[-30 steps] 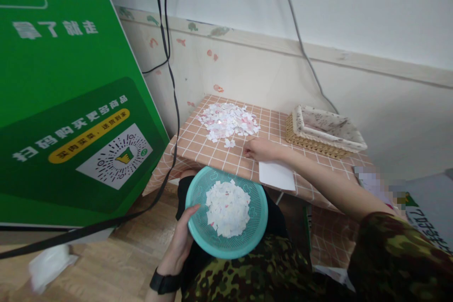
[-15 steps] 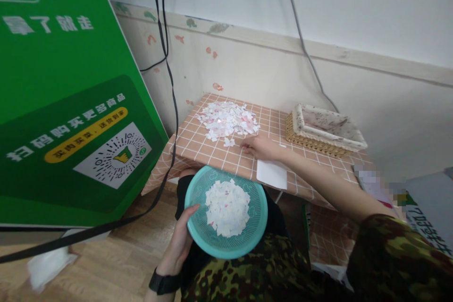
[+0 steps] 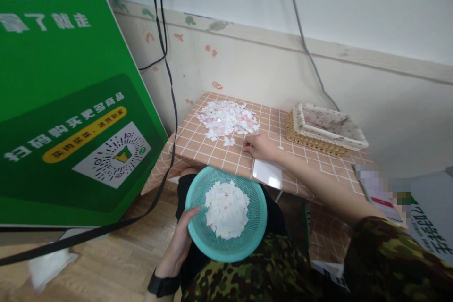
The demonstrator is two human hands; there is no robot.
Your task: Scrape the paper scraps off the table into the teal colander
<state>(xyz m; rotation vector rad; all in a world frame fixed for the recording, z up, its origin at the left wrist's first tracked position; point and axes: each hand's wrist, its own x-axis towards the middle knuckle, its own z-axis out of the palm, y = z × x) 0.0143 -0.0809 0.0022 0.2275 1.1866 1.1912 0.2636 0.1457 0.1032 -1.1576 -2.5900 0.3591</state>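
My left hand (image 3: 183,236) grips the left rim of a round turquoise plastic basket (image 3: 261,207), thumb over the rim, in my lap. White paper scraps (image 3: 227,210), a few with pink or red marks, lie heaped inside it. On the table my right hand (image 3: 260,146) is closed with its fingers curled; whatever they hold, if anything, is hidden. A smooth white card-like rectangle (image 3: 268,173) lies just below that hand at the table's front edge, catching the light. To the hand's left spreads a pile of white and pink paper scraps (image 3: 226,120).
A checked brown cloth (image 3: 208,151) covers the table. At its back right stands a cloth-lined wicker basket (image 3: 314,144). A green sign panel (image 3: 78,94) rises at the left, with a black strap (image 3: 170,85) hanging beside it. A grey cable (image 3: 300,33) hangs along the wall.
My right hand has shifted slightly right. The white rectangle has moved a little left and its surface now shines. My left hand keeps hold of the basket.
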